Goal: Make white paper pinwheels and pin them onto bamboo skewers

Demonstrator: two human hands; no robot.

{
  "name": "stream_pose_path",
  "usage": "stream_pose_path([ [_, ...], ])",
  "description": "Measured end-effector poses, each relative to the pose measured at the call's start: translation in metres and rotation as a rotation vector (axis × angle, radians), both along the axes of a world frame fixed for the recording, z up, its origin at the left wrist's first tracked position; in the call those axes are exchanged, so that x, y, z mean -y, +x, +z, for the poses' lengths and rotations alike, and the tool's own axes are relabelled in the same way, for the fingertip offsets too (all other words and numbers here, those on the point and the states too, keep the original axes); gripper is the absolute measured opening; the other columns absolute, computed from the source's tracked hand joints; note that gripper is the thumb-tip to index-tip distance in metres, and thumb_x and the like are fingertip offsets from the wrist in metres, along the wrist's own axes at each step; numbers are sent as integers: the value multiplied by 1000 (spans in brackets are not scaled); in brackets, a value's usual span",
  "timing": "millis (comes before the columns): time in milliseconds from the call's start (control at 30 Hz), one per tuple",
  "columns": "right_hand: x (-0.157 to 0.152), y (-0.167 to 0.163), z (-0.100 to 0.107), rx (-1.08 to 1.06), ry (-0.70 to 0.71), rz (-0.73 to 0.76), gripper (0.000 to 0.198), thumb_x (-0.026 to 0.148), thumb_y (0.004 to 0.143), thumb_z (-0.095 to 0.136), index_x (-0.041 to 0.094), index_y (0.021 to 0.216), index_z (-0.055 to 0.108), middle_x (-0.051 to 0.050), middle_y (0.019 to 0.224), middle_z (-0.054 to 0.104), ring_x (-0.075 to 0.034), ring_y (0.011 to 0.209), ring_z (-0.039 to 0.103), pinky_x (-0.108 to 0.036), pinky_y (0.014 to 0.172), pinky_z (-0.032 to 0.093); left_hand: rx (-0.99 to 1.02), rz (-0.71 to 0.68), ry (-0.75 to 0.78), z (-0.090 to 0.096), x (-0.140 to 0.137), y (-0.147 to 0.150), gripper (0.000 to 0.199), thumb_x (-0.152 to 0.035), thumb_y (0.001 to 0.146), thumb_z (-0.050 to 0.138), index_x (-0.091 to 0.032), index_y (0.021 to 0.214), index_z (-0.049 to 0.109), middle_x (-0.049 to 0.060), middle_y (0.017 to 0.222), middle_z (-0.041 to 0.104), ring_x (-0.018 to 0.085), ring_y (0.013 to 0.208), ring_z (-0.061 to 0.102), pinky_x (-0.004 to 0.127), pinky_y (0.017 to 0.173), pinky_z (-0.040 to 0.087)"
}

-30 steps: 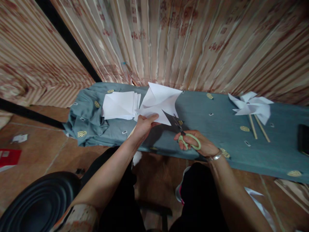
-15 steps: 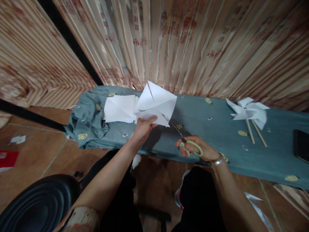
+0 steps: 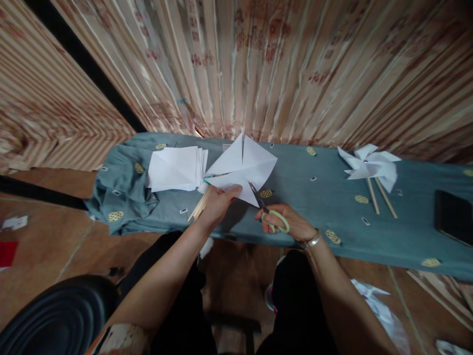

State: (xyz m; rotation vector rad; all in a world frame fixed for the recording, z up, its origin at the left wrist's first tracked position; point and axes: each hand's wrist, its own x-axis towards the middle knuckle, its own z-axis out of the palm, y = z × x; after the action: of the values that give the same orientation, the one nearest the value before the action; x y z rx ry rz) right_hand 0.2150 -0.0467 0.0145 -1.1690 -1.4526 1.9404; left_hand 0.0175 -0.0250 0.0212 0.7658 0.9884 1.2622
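My left hand (image 3: pixel 220 199) pinches the near edge of a white paper square (image 3: pixel 258 155), turned corner-up, with slits running in from its corners. In my right hand (image 3: pixel 284 222) are scissors (image 3: pixel 276 220) with pale green handles, fingers through the loops. Their dark blades lie at the paper's lower right corner, along a cut there. A stack of white paper (image 3: pixel 173 168) rests left of the held square. Several thin wooden sticks (image 3: pixel 198 207) stick out beside my left hand, partly hidden by it and the paper.
White paper pinwheels (image 3: pixel 373 165) on wooden sticks lie to the right on the green cloth-covered bench (image 3: pixel 303 192). A dark phone-like object (image 3: pixel 454 217) is farther right. A black round stool (image 3: pixel 55 315) stands at lower left. Patterned curtains (image 3: pixel 236 64) hang behind the bench.
The scissors have moved left and up from beside the paper into its lower right corner. The paper has turned slightly and lowered, and wooden sticks now show by my left hand.
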Motion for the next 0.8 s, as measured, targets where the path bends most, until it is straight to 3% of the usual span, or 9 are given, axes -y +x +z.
stream_pose_path([
  [300, -1, -5, -6, 3, 69, -60, 55, 69, 66, 73, 15, 61, 63, -1, 58, 63, -7, 50, 50, -20, 46, 36, 37, -5, -34, -2, 1, 8, 35, -24, 60, 78, -14, 92, 68, 6, 88, 74, 19, 84, 69, 33, 79, 54],
  [533, -2, -9, -9, -20, 42, -109, 49, 62, 60, 80, 16, 71, 68, 0, 56, 64, -7, 48, 50, -20, 47, 39, 87, -26, -68, -3, 1, 12, 36, -25, 60, 80, -13, 91, 67, 9, 96, 74, 21, 90, 69, 35, 83, 54],
  [800, -2, -10, -9, -14, 27, -141, 45, 56, 58, 83, 15, 69, 67, 0, 56, 64, -8, 47, 51, -20, 47, 38, 86, -29, -40, -6, 2, 14, 41, -24, 60, 80, -14, 98, 67, 7, 92, 75, 22, 87, 70, 36, 80, 55],
])
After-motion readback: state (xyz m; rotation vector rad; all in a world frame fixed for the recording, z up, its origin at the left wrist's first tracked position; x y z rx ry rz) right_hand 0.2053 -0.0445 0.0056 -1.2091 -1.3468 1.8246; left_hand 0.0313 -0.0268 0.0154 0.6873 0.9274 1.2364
